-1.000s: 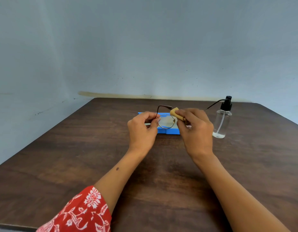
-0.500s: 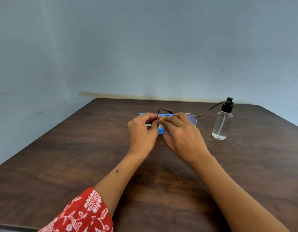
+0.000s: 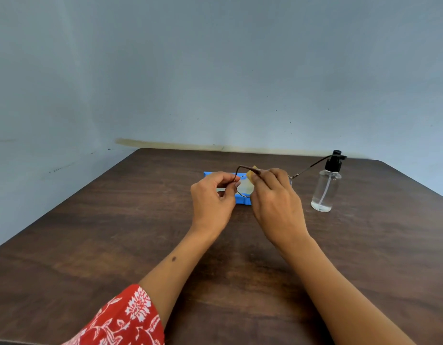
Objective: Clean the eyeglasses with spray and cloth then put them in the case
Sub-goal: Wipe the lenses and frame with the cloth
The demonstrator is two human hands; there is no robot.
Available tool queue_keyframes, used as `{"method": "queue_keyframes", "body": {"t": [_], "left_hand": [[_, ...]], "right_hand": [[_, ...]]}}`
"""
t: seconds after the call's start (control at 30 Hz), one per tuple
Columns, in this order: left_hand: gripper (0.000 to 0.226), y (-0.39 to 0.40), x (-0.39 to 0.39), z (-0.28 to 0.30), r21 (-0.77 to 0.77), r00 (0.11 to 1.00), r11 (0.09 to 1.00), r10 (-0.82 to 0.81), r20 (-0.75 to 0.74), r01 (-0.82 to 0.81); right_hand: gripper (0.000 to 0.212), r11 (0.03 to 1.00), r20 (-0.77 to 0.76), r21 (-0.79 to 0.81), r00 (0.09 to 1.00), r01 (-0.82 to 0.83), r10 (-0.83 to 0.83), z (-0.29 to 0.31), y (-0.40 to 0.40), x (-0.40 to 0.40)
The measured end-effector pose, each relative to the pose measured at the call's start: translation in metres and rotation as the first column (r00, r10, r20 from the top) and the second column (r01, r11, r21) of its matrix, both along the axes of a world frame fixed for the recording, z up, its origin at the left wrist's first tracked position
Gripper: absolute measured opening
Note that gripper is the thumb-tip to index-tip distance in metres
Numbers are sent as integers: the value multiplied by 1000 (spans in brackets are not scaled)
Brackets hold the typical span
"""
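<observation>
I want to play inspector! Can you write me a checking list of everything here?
Surface: dark wooden table.
Job's things: eyeglasses held above the blue case; yellow cloth on a lens; spray bottle upright on the right.
Clutter: nothing seen.
Hands: left hand pinches the frame; right hand holds the cloth.
Cables: nothing seen.
Surroundings: grey wall.

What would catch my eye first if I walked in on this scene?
Probably the two hands meeting mid-table: the left hand pinches the eyeglasses by the frame while the right hand rubs a lens with a small yellow cloth. Behind them lies a bright blue case, and a clear spray bottle stands to the right.
</observation>
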State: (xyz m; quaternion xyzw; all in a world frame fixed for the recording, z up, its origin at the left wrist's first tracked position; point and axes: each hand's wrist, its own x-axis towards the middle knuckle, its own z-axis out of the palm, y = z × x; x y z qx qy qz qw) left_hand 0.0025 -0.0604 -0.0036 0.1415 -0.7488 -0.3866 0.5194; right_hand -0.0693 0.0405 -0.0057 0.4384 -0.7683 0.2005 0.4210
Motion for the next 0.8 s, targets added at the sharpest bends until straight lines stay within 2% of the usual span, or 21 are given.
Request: {"method": "queue_keyframes", "body": {"t": [0.07,0.23,0.43,0.5,0.67,0.8], "left_hand": [[15,1,-1,-1,2,1000,1000,-5,-2,5],[12,-1,-1,-3,3,1000,1000,18,-6,-18],[13,-1,0,-3,5,1000,1000,2,2,-2],[13,0,-1,-3,-7,1000,1000,6,-6,-6],[12,-5,2,-2,-21,999,999,48,-18,-49],[15,-4,4,1,-34,999,999,37,-23,-38]], "right_hand": [[38,1000,-10,-16,1000,2,-2,0,1,0],[30,983,-34,-15,982,-185,184,-3,-1,9],[24,999,-42,21,998,49,-48,-7,-3,-3],[25,999,-35,4,999,37,-37,-6,-4,-2],[31,989,-58,27,988,-143,144,-9,-6,9],[26,999,-106,-7,994,-35,34,-8,-4,6]]}}
